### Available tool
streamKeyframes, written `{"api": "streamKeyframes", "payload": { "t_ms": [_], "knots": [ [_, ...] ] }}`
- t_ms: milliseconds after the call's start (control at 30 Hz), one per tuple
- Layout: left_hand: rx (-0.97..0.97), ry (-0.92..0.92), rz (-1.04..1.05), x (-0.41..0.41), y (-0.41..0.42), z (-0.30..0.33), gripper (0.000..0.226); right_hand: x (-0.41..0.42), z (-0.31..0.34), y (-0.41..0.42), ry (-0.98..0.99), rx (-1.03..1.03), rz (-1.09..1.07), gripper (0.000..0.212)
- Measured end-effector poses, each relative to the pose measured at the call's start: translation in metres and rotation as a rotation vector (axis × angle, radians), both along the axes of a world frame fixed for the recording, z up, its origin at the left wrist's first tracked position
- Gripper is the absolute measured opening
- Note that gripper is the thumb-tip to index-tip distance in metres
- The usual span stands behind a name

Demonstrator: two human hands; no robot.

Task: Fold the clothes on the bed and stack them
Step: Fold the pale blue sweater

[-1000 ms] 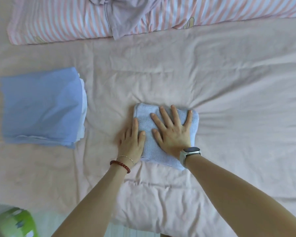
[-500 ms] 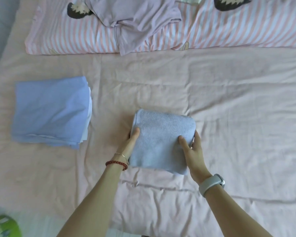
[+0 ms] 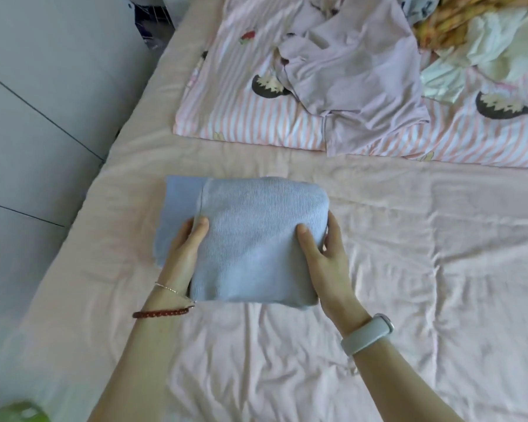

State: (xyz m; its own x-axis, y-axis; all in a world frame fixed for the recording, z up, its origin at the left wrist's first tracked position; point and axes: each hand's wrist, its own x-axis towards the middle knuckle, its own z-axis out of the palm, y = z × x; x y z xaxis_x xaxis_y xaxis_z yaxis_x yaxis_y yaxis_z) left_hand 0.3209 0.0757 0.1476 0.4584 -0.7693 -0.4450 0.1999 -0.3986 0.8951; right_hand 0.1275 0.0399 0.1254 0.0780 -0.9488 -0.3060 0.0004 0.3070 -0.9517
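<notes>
Sweater lengthwise between hands

Two bare forearms, no sleeves, with jewellery on one wrist and a watch on the other.

The left hand has a thin pale chain bracelet at the wrist and, just behind it, a dark red beaded bracelet. The right hand has a wristwatch with a smooth, pale grey-white band wrapped snugly around the wrist; its face is turned out of sight.
</notes>
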Motion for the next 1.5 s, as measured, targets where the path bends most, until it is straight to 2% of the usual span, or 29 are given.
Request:
{"api": "streamKeyframes", "payload": {
  "t_ms": [167,233,300,333,400,467,533,567,633,733,1000,1167,1233,1333,1433,1500],
  "knots": [
    [-0.005,-0.130,-0.083,0.110,-0.035,-0.021,0.020,0.110,-0.023,-0.032,0.057,0.001,0.047,0.052],
    [0.105,-0.179,-0.126,0.131,-0.044,-0.054,0.027,0.131,-0.047,-0.039,0.181,0.082,0.102,0.061],
    [0.247,-0.266,-0.209,0.139,-0.045,-0.084,0.035,0.142,-0.066,-0.038,0.421,0.129,0.209,0.067],
    [0.266,-0.378,-0.246,0.140,-0.046,-0.094,0.039,0.145,-0.070,-0.037,0.575,0.097,0.229,0.067],
    [0.272,-0.795,-0.271,0.139,-0.049,-0.098,0.051,0.151,-0.066,-0.033,0.870,-0.148,0.177,0.065],
    [0.185,-1.290,-0.307,0.131,-0.049,-0.093,0.052,0.159,-0.061,-0.032,1.034,-0.545,0.157,0.058],
    [0.024,-1.523,-0.436,0.118,-0.048,-0.093,0.047,0.167,-0.062,-0.036,1.115,-0.769,0.264,0.051],
    [-0.013,-1.544,-0.510,0.112,-0.048,-0.096,0.045,0.170,-0.065,-0.041,1.141,-0.795,0.331,0.047],
    [0.021,-1.436,-0.606,0.111,-0.050,-0.106,0.046,0.173,-0.079,-0.048,1.163,-0.743,0.444,0.044],
    [0.098,-1.287,-0.670,0.117,-0.050,-0.129,0.048,0.166,-0.109,-0.049,1.213,-0.650,0.578,0.052],
    [0.067,-1.284,-0.686,0.115,-0.052,-0.176,0.054,0.158,-0.154,-0.048,1.262,-0.498,0.698,0.057],
    [0.209,-1.280,-0.786,0.110,-0.049,-0.158,0.053,0.145,-0.126,-0.051,1.203,-0.488,0.848,0.061],
    [0.290,-1.344,-0.843,0.109,-0.048,-0.142,0.054,0.129,-0.101,-0.048,1.086,-0.508,0.822,0.055],
    [0.333,-1.414,-0.782,0.096,-0.047,-0.105,0.051,0.094,-0.069,-0.038,0.961,-0.394,0.595,0.045],
    [0.195,-1.360,-0.603,0.054,-0.040,-0.066,0.042,0.051,-0.048,-0.024,0.935,-0.196,0.503,0.041],
    [0.073,-1.322,-0.606,0.014,-0.029,-0.049,0.040,0.021,-0.037,-0.012,0.935,-0.111,0.476,0.039]
  ]
}}
